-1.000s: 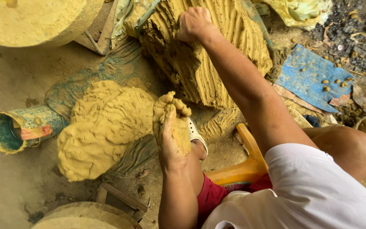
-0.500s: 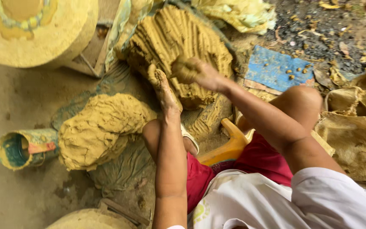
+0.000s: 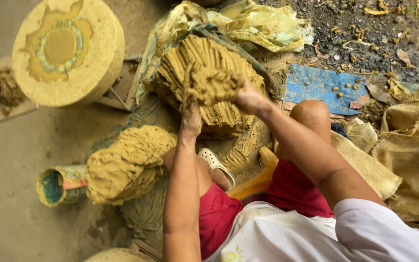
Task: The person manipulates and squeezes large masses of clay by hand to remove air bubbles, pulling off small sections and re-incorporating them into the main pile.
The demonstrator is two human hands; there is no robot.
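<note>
Both hands have come together on the big clay heap since half a second ago, when the left hand was flat and upright beside it and the right was only reaching in. Head view, the only one: left hand [image 3: 190, 109] stands edge-on against the near left face of the clay heap [image 3: 204, 77], fingers together and pressed into the ridged surface, coated in clay. Right hand [image 3: 248, 97] comes in from the right, fingers curled and clamped on a wad of clay [image 3: 219, 82] at the heap's near face; whether the wad is torn free or still joined, cannot tell. Heap lies straight ahead of both hands, its long axis running away from the person, resting on yellowish plastic sheeting [image 3: 263, 24]. Hands are close, wad between them; the right has the grip, the left braces. Smaller clay lump [image 3: 127, 162] lies near left of the left forearm, well apart from the hands, touching a painted tube [image 3: 56, 187]. Round yellow slab [image 3: 66, 51] far left. Blue board [image 3: 323, 87] beyond the right knee. Burlap sacks [image 3: 408, 160] to the right.
</note>
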